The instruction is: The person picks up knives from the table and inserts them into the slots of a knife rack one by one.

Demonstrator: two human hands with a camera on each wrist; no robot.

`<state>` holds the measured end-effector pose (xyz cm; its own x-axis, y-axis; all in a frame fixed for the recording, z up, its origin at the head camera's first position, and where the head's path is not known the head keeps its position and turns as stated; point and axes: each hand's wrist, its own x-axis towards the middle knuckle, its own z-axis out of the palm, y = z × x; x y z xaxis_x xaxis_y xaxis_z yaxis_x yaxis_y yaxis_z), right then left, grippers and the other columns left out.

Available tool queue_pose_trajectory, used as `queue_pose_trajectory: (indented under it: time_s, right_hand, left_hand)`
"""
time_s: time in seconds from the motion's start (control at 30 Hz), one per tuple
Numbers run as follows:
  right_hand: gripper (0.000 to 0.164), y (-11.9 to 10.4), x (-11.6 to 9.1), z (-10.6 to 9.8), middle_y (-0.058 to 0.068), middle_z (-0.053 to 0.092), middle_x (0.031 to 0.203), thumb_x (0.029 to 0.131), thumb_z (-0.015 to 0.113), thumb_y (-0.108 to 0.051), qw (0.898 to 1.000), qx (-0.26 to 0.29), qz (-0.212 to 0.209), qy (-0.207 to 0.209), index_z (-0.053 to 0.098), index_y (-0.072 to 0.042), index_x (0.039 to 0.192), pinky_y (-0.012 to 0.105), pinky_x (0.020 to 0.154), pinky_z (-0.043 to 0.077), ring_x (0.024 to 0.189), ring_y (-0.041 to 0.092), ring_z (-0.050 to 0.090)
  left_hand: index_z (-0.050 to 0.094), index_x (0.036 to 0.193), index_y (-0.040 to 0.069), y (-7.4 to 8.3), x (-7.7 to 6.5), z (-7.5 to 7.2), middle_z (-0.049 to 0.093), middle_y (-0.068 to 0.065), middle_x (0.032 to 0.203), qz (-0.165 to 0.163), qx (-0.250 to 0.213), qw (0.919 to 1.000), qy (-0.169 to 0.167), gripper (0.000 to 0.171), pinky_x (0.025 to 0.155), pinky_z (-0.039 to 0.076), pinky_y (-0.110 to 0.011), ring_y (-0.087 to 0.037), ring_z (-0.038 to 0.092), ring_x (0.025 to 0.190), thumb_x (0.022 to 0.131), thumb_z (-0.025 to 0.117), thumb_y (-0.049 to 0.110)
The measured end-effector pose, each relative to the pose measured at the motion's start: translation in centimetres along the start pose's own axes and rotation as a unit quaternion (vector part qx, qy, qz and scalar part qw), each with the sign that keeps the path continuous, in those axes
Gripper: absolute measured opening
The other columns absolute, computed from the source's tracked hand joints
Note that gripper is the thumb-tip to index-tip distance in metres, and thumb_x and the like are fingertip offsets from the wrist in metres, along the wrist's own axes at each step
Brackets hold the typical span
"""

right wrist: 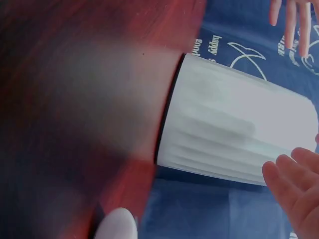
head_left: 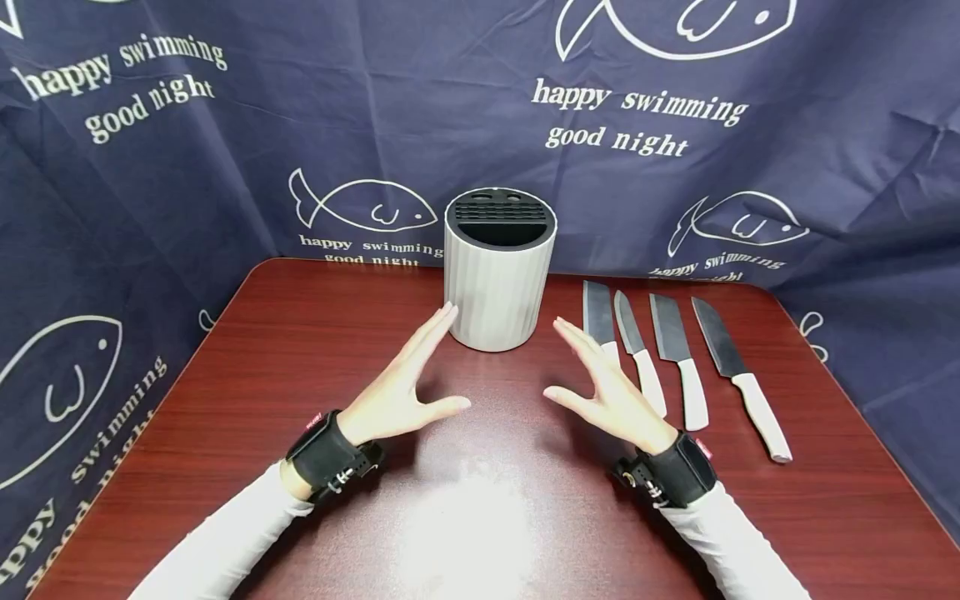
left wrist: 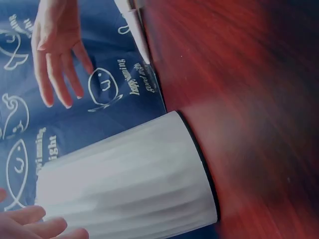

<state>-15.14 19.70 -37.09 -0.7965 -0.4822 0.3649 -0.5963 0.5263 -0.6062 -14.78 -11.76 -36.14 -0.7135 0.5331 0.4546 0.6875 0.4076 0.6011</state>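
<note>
A white ribbed knife block (head_left: 495,292) with a black slotted top stands upright at the back of the table. My left hand (head_left: 401,390) is held in front of its left side, fingers straight, thumb apart, holding nothing. Mirroring it at the front right, my right hand (head_left: 611,392) has straight fingers and an empty palm. In the head view it overlaps the white handle of the leftmost knife (head_left: 597,312), which has a broad dark blade. Beside that lie a narrow knife (head_left: 630,323), a cleaver (head_left: 669,327) and a long knife (head_left: 720,337), blades pointing to the back.
The reddish-brown table (head_left: 315,333) has rounded back corners and a bright glare near its front. A dark blue curtain (head_left: 465,100) with white fish and lettering hangs behind it and along both sides. Black straps with small cameras sit on both wrists.
</note>
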Motion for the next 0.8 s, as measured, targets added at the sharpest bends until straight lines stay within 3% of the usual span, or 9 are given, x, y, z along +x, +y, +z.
queue_pose_trajectory:
  time_s: [0.13, 0.23, 0.43, 0.8]
  right_hand:
    - [0.087, 0.6, 0.5, 0.0, 0.004, 0.028, 0.158, 0.084, 0.076, -0.014, 0.999, 0.027, 0.014, 0.018, 0.025, -0.019, 0.154, 0.047, 0.109, 0.036, 0.138, 0.026, 0.037]
    - [0.084, 1.1, 1.0, -0.1, 0.005, 0.031, 0.156, 0.085, 0.076, -0.013, 0.998, 0.042, 0.029, 0.032, 0.027, -0.020, 0.153, 0.049, 0.106, 0.039, 0.133, 0.027, 0.044]
    - [0.080, 1.5, 2.1, -0.5, 0.005, 0.032, 0.155, 0.087, 0.072, -0.008, 0.992, 0.107, 0.047, 0.047, 0.028, -0.018, 0.153, 0.042, 0.108, 0.039, 0.139, 0.023, 0.037]
    - [0.075, 2.9, 4.3, -1.2, 0.006, 0.026, 0.158, 0.092, 0.063, -0.001, 0.964, 0.247, 0.072, 0.062, 0.024, -0.016, 0.154, 0.044, 0.110, 0.036, 0.143, 0.027, 0.030]
  left_hand:
    - [0.012, 0.157, 0.020, -0.6, 0.5, -0.3, 0.013, 0.000, 0.162, -0.015, -0.017, 0.9996, 0.017, 0.101, 0.119, 0.020, -0.044, -0.018, 0.016, 0.148, 0.081, 0.078, 0.025]
    - [0.014, 0.157, 0.019, -1.0, 1.0, -0.6, 0.016, 0.000, 0.162, -0.035, -0.030, 0.9985, 0.028, 0.099, 0.118, 0.020, -0.046, -0.016, 0.017, 0.147, 0.081, 0.078, 0.025]
    - [0.016, 0.156, 0.022, -1.8, 2.0, -1.1, 0.017, 0.003, 0.161, -0.079, -0.089, 0.9915, 0.053, 0.095, 0.117, 0.024, -0.046, -0.017, 0.019, 0.147, 0.083, 0.077, 0.018]
    - [0.014, 0.156, 0.021, -3.5, 3.9, -1.5, 0.016, 0.003, 0.162, -0.122, -0.163, 0.9757, 0.082, 0.092, 0.118, 0.023, -0.044, -0.017, 0.020, 0.147, 0.086, 0.072, 0.008]
